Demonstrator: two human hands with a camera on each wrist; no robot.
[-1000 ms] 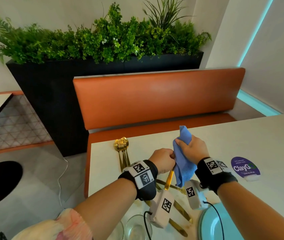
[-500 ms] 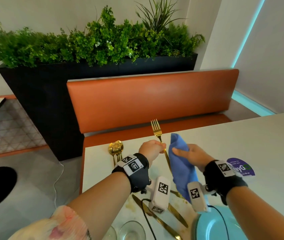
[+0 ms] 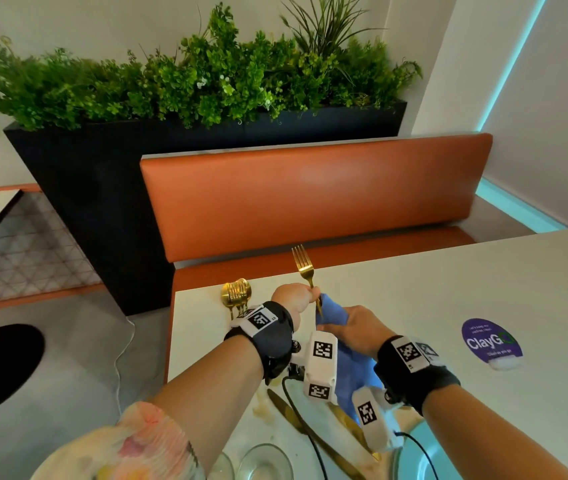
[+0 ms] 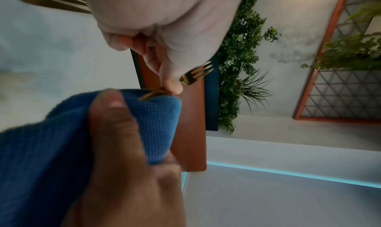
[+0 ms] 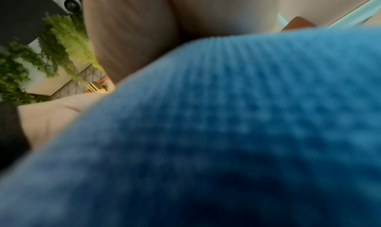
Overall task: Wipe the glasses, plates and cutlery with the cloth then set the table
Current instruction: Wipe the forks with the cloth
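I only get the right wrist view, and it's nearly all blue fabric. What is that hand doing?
Observer: The right hand grips a cloth wrapped round the handle of a gold fork.
Operator: Who holds the fork?
Observer: The left hand pinches its neck, tines up.
Operator: Any other cutlery?
Observer: A gold knife lies on the table under the wrists; more cutlery sits at the far edge.

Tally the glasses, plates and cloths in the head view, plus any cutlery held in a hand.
Glasses: 2
Plate: 1
Cloth: 1
Held fork: 1
Total: 5
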